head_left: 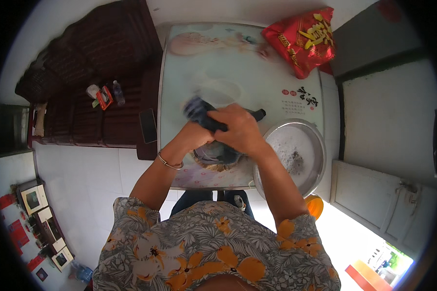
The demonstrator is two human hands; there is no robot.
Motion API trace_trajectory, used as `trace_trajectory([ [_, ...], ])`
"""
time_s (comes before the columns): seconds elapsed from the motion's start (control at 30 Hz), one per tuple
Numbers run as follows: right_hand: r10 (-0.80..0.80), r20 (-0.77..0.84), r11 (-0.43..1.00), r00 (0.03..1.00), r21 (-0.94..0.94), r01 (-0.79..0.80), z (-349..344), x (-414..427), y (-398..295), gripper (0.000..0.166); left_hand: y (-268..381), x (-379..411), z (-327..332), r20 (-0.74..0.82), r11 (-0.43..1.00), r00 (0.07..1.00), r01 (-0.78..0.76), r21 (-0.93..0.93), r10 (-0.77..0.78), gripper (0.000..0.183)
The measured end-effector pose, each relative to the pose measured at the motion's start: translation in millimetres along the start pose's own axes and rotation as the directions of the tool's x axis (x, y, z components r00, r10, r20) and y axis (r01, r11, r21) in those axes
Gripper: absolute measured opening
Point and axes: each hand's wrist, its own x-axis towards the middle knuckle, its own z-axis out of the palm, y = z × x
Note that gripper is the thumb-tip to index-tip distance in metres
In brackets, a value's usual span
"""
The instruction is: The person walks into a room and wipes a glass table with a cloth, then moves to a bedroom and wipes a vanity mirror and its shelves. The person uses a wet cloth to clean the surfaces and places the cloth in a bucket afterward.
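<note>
My right hand [236,127] pinches the cuff of a dark blue fabric item, apparently a work glove [204,114], and its far end is blurred by motion. My left hand [196,135] is under the cloth, its fingers hidden, so I cannot tell whether they are inside it. A bracelet circles the left wrist. Past the right knuckles a black handle [258,115] sticks out; the rest of that tool is covered. Below both hands, a dark, shiny item [222,154] lies on a round wooden board [218,167], largely hidden by my forearms.
To the right, a large metal basin [321,145] holds foamy, cloudy water over the table [204,65] edge. A red printed bag [302,40] lies at the far right corner. On the left, a phone [148,126] and a plastic bottle [118,94] rest on a dark wooden bench [83,123].
</note>
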Motion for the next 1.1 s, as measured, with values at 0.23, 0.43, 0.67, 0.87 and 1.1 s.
trace_trajectory([
  [0.23, 0.148, 0.155, 0.945, 0.977, -0.314, -0.093, 7, 18, -6, 0.03, -34, 21, -2, 0.13, 0.984, 0.984, -0.102, -0.148, 0.121, 0.027],
  [0.43, 0.537, 0.126, 0.755, 0.834, 0.37, -0.542, 1, 14, 34, 0.022, -39, 12, 6, 0.08, 0.969, 0.987, -0.122, -0.213, 0.142, 0.037],
  [0.67, 0.433, 0.24, -0.156, 0.869, 0.969, -0.19, -26, -51, 65, 0.041, -50, 10, -3, -0.343, 0.712, 0.936, -0.294, -0.638, 0.08, 0.043],
  [0.87, 0.696, 0.002, 0.348, 0.718, 0.873, -0.34, 79, -45, 42, 0.072, -30, 28, 54, -0.585, 0.433, 0.81, -0.516, -0.739, -0.035, 0.049],
  [1.1, 0.531, -0.191, 0.799, 0.825, 0.435, -0.414, 39, -24, 28, 0.041, -48, 37, 51, -0.556, 0.422, 0.823, -0.548, -0.722, 0.118, 0.054],
])
